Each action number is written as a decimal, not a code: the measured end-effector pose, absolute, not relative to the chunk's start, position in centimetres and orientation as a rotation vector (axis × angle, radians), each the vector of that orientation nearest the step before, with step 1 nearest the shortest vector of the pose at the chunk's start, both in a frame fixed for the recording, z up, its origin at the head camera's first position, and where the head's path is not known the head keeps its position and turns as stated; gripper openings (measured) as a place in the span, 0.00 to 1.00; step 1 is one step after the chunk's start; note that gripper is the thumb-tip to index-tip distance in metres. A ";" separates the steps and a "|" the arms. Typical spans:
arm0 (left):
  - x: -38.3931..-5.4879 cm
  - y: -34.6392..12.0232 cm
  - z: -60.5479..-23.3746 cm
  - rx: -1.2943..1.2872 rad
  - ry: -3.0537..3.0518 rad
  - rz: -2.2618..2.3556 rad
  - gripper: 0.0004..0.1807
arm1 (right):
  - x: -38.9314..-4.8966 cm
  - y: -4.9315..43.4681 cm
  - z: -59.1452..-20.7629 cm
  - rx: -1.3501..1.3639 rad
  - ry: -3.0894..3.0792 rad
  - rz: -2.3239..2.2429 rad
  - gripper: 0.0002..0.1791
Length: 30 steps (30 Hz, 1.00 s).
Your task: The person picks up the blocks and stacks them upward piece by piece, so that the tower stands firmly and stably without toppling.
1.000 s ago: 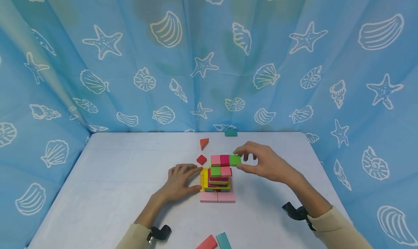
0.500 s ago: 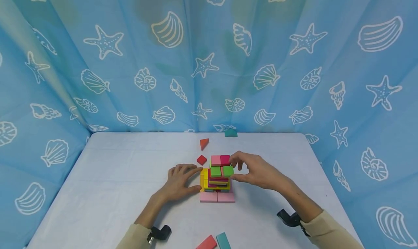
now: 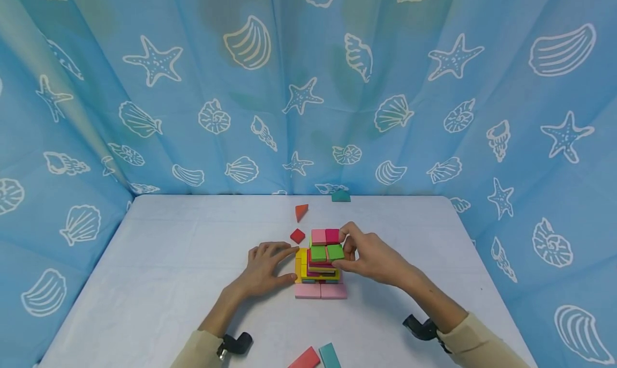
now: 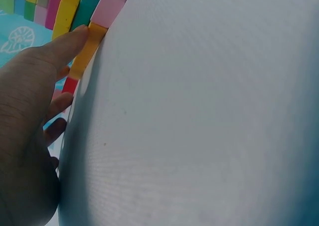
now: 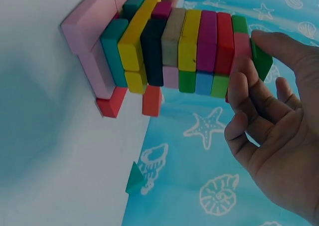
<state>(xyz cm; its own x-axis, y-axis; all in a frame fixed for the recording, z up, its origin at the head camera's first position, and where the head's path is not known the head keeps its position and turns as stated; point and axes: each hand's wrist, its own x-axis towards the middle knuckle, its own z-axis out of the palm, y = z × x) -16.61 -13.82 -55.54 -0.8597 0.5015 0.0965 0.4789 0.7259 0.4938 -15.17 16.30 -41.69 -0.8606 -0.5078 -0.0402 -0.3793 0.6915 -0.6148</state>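
Note:
A tower of colourful building blocks point(image 3: 322, 269) stands mid-table, layered in yellow, red, green and pink on pink base blocks point(image 3: 308, 291). My right hand point(image 3: 378, 258) pinches a green block point(image 3: 335, 252) between thumb and fingers at the tower's top right front. In the right wrist view that green block point(image 5: 261, 60) lies against a pink block point(image 5: 242, 45). My left hand point(image 3: 264, 269) rests beside the tower's lower left, thumb and forefinger extended to it. The left wrist view shows that thumb point(image 4: 70, 44) against an orange block point(image 4: 88, 49); its other fingers are partly hidden.
Behind the tower lie a red block point(image 3: 298, 235), an orange-red wedge point(image 3: 301, 212) and a teal block point(image 3: 341, 196) at the far edge. A coral block point(image 3: 306, 358) and a teal block point(image 3: 330, 355) lie at the near edge. A blue shell-patterned curtain point(image 3: 308, 132) surrounds the table.
My right hand has brought the green block left and nearer, from beside the tower's upper back row onto the front row, over a pink block. The left hand has stayed put.

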 end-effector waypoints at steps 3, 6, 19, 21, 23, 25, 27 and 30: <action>-16.6 -13.8 -55.6 0.816 2.875 0.811 0.40 | -15.0 15.9 -41.8 -0.692 2.703 -0.904 0.28; -16.6 -13.9 -55.7 0.813 2.880 0.799 0.40 | -14.8 15.7 -41.8 -0.668 2.718 -0.895 0.28; -16.6 -14.0 -55.5 0.814 2.885 0.801 0.40 | -14.5 14.9 -42.1 -0.656 2.794 -0.869 0.28; -16.6 -14.0 -55.5 0.811 2.886 0.800 0.40 | -14.5 14.9 -42.1 -0.647 2.786 -0.867 0.28; -16.6 -14.0 -55.5 0.808 2.886 0.794 0.40 | -14.6 15.2 -42.0 -0.638 2.765 -0.879 0.29; -16.5 -14.0 -55.5 0.809 2.886 0.795 0.40 | -14.8 15.7 -42.0 -0.638 2.717 -0.915 0.30; -16.6 -14.0 -55.6 0.817 2.887 0.794 0.40 | -15.2 16.6 -42.3 -0.636 2.647 -0.977 0.32; -16.6 -14.0 -55.5 0.820 2.884 0.800 0.40 | -16.0 18.0 -43.5 -0.610 2.547 -1.033 0.38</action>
<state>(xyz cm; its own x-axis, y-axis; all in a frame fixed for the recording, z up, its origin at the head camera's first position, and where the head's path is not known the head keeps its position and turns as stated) -16.64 -13.98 -55.54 -0.8595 0.5011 0.1007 0.4814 0.7275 0.4890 -16.04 17.98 -43.47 -0.8557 -0.4995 -0.1353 -0.2642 0.6466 -0.7156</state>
